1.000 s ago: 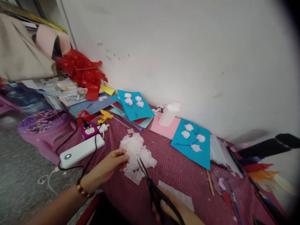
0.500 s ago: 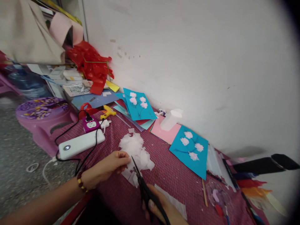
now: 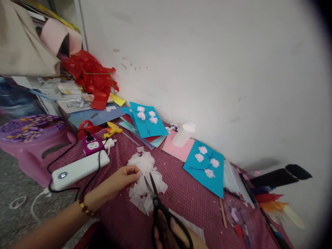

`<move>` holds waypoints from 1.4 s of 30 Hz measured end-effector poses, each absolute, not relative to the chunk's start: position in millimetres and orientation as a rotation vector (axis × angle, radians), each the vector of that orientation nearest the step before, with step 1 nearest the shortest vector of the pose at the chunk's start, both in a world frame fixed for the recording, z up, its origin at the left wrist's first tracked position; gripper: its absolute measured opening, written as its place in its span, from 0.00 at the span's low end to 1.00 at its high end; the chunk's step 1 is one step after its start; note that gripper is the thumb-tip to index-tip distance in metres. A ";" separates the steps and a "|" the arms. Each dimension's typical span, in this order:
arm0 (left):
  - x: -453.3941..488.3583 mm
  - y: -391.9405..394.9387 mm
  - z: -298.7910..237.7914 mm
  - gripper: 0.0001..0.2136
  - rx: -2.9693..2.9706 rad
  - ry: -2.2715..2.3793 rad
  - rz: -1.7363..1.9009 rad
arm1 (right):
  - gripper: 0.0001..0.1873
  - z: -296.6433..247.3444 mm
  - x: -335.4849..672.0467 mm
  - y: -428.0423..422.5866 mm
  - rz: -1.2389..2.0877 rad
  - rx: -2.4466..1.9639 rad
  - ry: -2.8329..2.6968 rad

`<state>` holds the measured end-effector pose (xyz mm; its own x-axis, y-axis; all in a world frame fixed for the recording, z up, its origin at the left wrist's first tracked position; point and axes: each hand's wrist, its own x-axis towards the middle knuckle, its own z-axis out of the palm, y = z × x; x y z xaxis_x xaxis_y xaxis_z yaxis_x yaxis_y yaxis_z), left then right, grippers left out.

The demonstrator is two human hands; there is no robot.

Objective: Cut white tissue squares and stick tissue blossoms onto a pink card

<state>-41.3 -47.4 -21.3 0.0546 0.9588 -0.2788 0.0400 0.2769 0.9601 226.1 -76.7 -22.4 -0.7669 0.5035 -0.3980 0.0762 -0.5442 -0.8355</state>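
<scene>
My right hand [image 3: 176,231] grips a pair of black-handled scissors [image 3: 156,202], its fingers through the loops. The blades stand apart and point away from me. Just left of their tips my left hand [image 3: 129,177] is closed in a pinch; a small bit of white paper appears at the fingertips, hard to make out against the pile. Under and behind both hands lies a heap of white paper pieces [image 3: 144,162] on the dark red checked cloth [image 3: 178,186]. A flat white sheet [image 3: 190,224] lies partly beneath my right forearm.
Blue cards with white flowers [image 3: 149,121] lean near the wall; another blue card [image 3: 204,169] lies at right. A white power bank [image 3: 80,170] with cables, a purple socket block [image 3: 92,145] and a yellow glue gun [image 3: 112,129] are at left. Paint brushes and a wooden stick [image 3: 223,212] lie right.
The scissors' blades have opened wider, and the scissors have shifted slightly away from my left fingertips. My left hand keeps its pinch. The whole view has turned a little to the right.
</scene>
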 end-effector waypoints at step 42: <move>78.1 -92.6 -48.7 0.09 2.176 1.327 0.526 | 0.27 -64.9 362.8 -149.9 0.829 -1.626 -1.207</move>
<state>78.1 -92.6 -48.7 0.4411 0.8959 0.0520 0.6886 -0.3751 0.6205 362.8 -149.9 -64.9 0.2934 0.9560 0.0057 0.3380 -0.0981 -0.9360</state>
